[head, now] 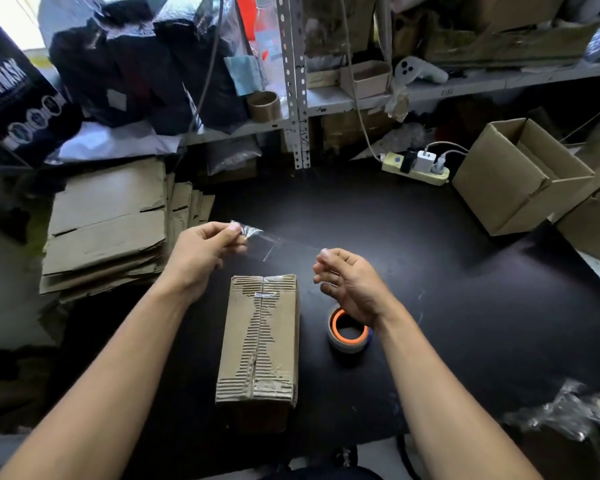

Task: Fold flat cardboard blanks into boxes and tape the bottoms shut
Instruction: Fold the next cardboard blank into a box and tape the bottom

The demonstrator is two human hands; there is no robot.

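You are working with two bare hands over one folded cardboard box, which is lying bottom-up near the middle of the black table, between your forearms. Its bottom flaps are meeting along a centre seam, and the outer paper is torn away in a ragged band along that seam, so the corrugated ribs are showing. Clear tape is already glinting at the far and near ends of the seam.

You are stretching one strip of clear tape in the air just beyond the far end of the box. Your left hand is pinching its crumpled left end between thumb and fingertips, a narrow grip. Your right hand is holding the other end at the fingertips, with the remaining fingers curled loosely; the exact contact is hard to make out because the tape is transparent.

One roll of tape with an orange core is lying flat on the table just right of the box, partly under your right wrist.

One stack of flat cardboard blanks is sitting at the left edge of the table. At least two open, assembled boxes are standing at the far right. One power strip with plugged-in chargers is lying at the far side, below the metal shelving.
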